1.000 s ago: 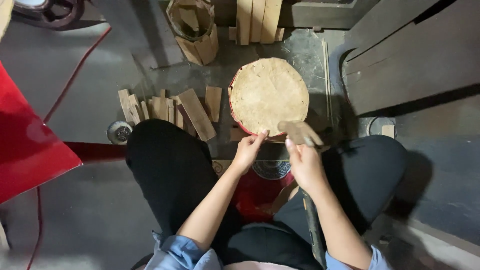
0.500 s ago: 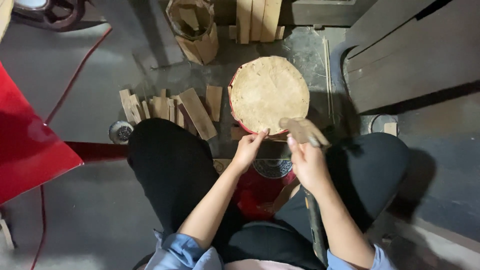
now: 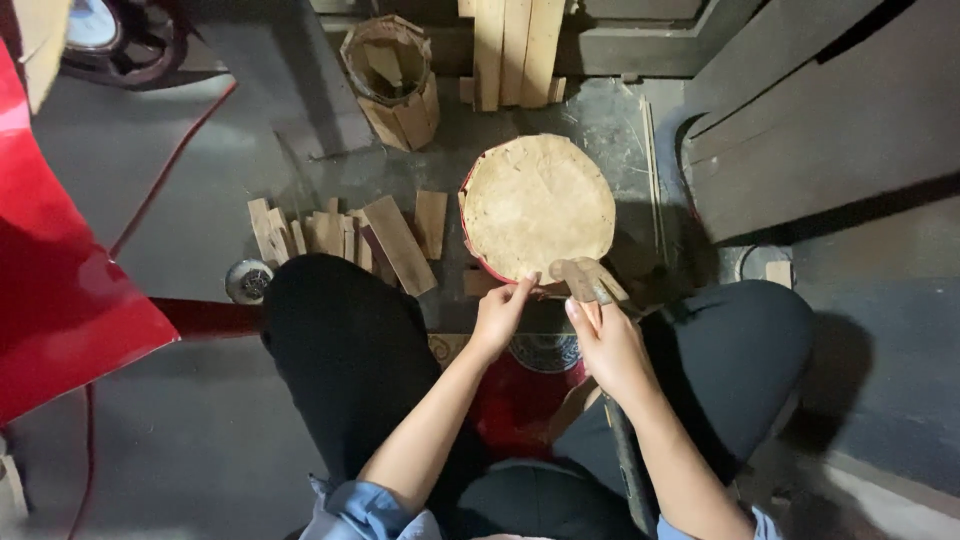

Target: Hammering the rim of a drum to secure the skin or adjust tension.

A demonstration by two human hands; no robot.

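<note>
A round drum (image 3: 538,205) with a tan skin top and a red rim stands on the floor in front of my knees. My left hand (image 3: 500,315) touches its near rim with the fingertips. Beside it, my right hand (image 3: 608,345) grips a hammer-like tool (image 3: 582,277). The tool's worn head rests at the drum's near right edge, and its dark handle runs back along my forearm. Both my legs, in black trousers, frame a red object between them.
Several short wooden slats (image 3: 345,235) lie on the floor left of the drum. A small barrel of wooden staves (image 3: 392,80) and upright planks (image 3: 515,50) stand behind. A red sheet (image 3: 60,290) is at left, a round tin (image 3: 247,280) by my knee, and dark boards (image 3: 830,130) at right.
Both hands stay at the drum's near rim. The tool head has shifted only slightly against the edge.
</note>
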